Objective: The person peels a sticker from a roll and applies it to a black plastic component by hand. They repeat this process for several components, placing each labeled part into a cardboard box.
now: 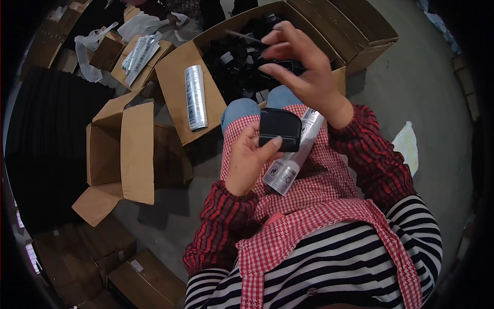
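My left hand [247,164] is closed on a black, flat case-like piece [279,123] with one rounded corner, thumb across its lower edge. Raised over the large carton, my right hand [306,67] has its thumb apart from the fingers. A thin grey strip [242,35], blurred, sticks out from the index and middle fingertips. Across my lap lies a silvery sheet of printed labels [288,172], partly behind the black piece. Beneath the right hand, the large carton [191,49] holds a heap of black pieces [226,62].
A label sheet [195,98] lies on the carton's left flap. An open cardboard box [136,154] stands left on the floor. More silvery sheets [139,59] and plastic bags [90,54] are at upper left. Closed boxes [146,278] sit lower left; a pale sheet [407,147] lies right.
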A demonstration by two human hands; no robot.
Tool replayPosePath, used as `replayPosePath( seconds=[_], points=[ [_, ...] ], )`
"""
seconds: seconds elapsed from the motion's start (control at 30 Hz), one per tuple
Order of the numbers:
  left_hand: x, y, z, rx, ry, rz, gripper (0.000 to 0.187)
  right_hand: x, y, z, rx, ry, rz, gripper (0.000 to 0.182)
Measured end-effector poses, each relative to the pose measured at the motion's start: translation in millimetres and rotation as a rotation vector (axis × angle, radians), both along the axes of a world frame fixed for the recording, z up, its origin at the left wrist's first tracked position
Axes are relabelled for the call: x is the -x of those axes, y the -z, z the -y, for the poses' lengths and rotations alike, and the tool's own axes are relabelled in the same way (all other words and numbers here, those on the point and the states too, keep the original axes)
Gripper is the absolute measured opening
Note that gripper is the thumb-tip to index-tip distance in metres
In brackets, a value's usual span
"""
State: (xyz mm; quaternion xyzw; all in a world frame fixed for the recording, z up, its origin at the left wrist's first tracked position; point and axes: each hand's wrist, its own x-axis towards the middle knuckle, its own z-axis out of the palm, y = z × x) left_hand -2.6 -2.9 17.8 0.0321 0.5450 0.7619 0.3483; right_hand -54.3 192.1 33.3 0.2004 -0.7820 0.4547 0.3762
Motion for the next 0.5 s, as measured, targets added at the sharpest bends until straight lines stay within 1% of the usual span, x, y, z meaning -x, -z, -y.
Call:
replayPosePath(
  seconds=[0.03, 0.07, 0.13, 0.17, 0.23, 0.27, 0.3, 0.37, 0.4, 0.47, 0.5],
  points=[
    [5, 3, 4, -0.024, -0.030, 0.001, 0.034, -15, -11, 4, 0.124, -0.045, 0.077, 0.050],
    [7, 6, 7, -0.025, -0.040, 0.005, 0.034, -27, -9, 8, 0.124, -0.054, 0.082, 0.050],
    [11, 12, 10, -0.030, -0.091, -0.044, 0.031, -47, -2, 7, 0.433, -0.395, 0.389, 0.038],
    [10, 12, 9, -0.031, -0.091, -0.037, 0.031, -51, 5, 4, 0.434, -0.392, 0.396, 0.038],
    [9, 8, 4, -0.087, -0.106, -0.048, 0.030, -57, 16, 2, 0.316, -0.421, 0.435, 0.031],
    [9, 9, 3, -0.085, -0.103, -0.049, 0.030, -62, 16, 3, 0.445, -0.424, 0.487, 0.033],
    [8, 9, 1, -0.076, -0.122, -0.048, 0.030, -66, 14, 6, 0.444, -0.424, 0.478, 0.033],
    [10, 10, 2, -0.053, -0.133, -0.047, 0.034, -72, 11, 11, 0.627, -0.397, 0.471, 0.033],
    [11, 10, 2, -0.052, -0.129, -0.049, 0.034, -71, 10, 9, 0.627, -0.394, 0.468, 0.033],
    [9, 10, 2, -0.116, -0.126, -0.080, 0.035, -68, 12, 4, 0.454, -0.350, 0.465, 0.033],
    [9, 8, 3, -0.115, -0.129, -0.077, 0.035, -65, 13, 3, 0.454, -0.351, 0.469, 0.033]
  ],
)
